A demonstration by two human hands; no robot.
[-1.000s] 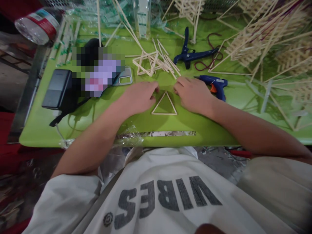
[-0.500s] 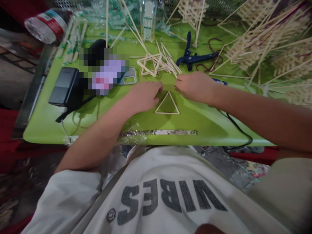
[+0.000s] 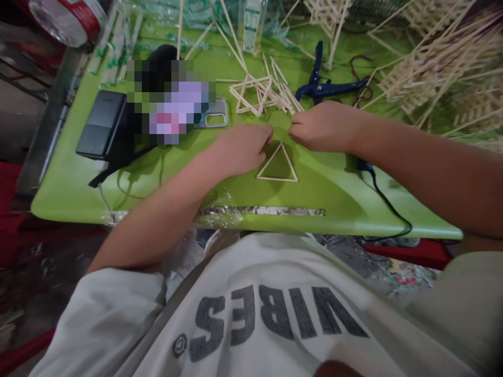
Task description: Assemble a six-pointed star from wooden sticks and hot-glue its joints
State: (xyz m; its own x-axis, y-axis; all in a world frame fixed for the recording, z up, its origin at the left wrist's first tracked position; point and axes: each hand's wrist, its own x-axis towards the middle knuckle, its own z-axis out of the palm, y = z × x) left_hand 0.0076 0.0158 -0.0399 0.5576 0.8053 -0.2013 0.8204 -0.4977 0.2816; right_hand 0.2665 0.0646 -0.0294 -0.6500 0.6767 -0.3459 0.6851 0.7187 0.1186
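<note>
A small triangle of thin wooden sticks (image 3: 277,179) lies flat on the green tabletop. At its upper left is my left hand (image 3: 245,149), fingers bent, with a gap between thumb and forefinger and nothing visible in it. My right hand (image 3: 320,125) is closed, knuckles up, just above the triangle's right side; whatever its fingertips hold is hidden. Its fingers are close to the lower ends of a loose pile of sticks (image 3: 288,97). Beside that pile lies a star-shaped stick frame (image 3: 247,108). Dark blue cutters (image 3: 324,90) rest behind my right hand.
A black box-shaped device (image 3: 102,123) and a phone case (image 3: 217,116) stand to the left. At the back are a clear bottle (image 3: 251,29) and wrapped stick bundles (image 3: 113,50). Stick lattices (image 3: 416,73) fill the right. A patterned strip (image 3: 271,210) lies near the front edge, with a black cable (image 3: 387,204).
The view has shifted slightly, so the table's things appear a little higher and mostly further right. Both hands stay in nearly the same place beside the triangle.
</note>
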